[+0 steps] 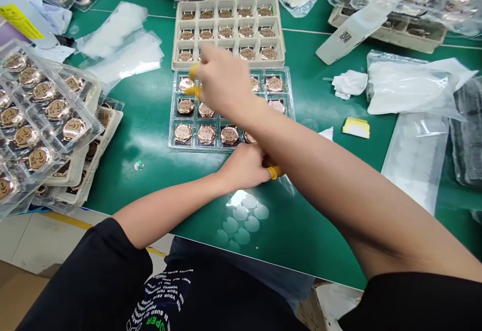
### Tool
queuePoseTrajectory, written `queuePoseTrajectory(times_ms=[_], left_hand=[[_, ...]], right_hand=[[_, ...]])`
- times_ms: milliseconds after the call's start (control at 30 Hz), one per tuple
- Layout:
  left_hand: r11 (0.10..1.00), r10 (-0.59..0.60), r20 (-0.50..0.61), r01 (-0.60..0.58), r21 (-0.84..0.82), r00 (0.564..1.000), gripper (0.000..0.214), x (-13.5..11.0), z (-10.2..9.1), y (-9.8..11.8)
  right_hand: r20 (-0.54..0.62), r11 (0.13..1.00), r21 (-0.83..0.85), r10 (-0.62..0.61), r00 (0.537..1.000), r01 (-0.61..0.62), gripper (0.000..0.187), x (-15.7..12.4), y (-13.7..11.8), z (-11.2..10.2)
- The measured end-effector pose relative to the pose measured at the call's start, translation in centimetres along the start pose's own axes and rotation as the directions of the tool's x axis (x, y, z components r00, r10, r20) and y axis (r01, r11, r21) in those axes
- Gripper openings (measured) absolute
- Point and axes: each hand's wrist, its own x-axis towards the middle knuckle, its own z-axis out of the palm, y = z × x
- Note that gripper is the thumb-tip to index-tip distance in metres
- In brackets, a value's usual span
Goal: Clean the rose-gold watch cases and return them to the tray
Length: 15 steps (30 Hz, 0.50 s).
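Observation:
My right hand (224,77), blurred by motion, is over the back left of a clear plastic tray (171,120). Yellow finger cots (193,91) cover its thumb and a finger. Those two tips are apart, beside a rose-gold watch case (186,84) in the back-left compartment. More watch cases (206,134) lie back side up in the tray. My left hand (244,168) is curled at the tray's front edge, a yellow finger cot (274,172) on one finger. My right forearm crosses over it and hides part of its fingers. Clear film (289,186) shows beside it.
A beige tray (282,44) of watch cases stands behind the clear one. Stacked trays (86,125) rise at left, more at back right. Plastic bags (410,90), a white bottle (357,27) and a yellow-and-white pad (356,127) lie at right. Round clear films (241,213) lie in front.

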Motion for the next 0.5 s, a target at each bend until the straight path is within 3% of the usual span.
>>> queuePoseTrajectory(times_ms=[100,167,233,367,500], left_hand=[[0.991,-0.01,0.06,0.018,-0.132,0.998,0.024,0.0,0.2,0.1],[0.985,-0.015,0.081,0.028,-0.168,0.997,0.031,0.0,0.3,0.3],[0.988,-0.032,0.086,0.044,-0.147,0.996,0.03,-0.1,0.3,0.4],[0.993,-0.027,0.073,0.035,-0.112,0.997,0.03,-0.2,0.2,0.5],[0.994,-0.025,0.05,0.03,-0.104,0.998,0.031,-0.3,0.2,0.4]], right_hand=[[-0.153,0.981,-0.086,0.157,0.976,-0.172,0.045,-1.6,5.9,-3.0],[-0.248,0.946,-0.093,0.28,0.927,-0.311,0.061,-3.4,10.0,-4.7],[-0.161,0.889,-0.149,0.41,0.898,-0.432,0.056,-5.0,12.7,-5.7],[-0.081,0.853,-0.162,0.489,0.868,-0.496,0.038,-6.1,13.3,-6.4],[0.004,0.858,0.034,0.513,0.859,-0.513,0.034,-5.2,12.2,-7.3]])
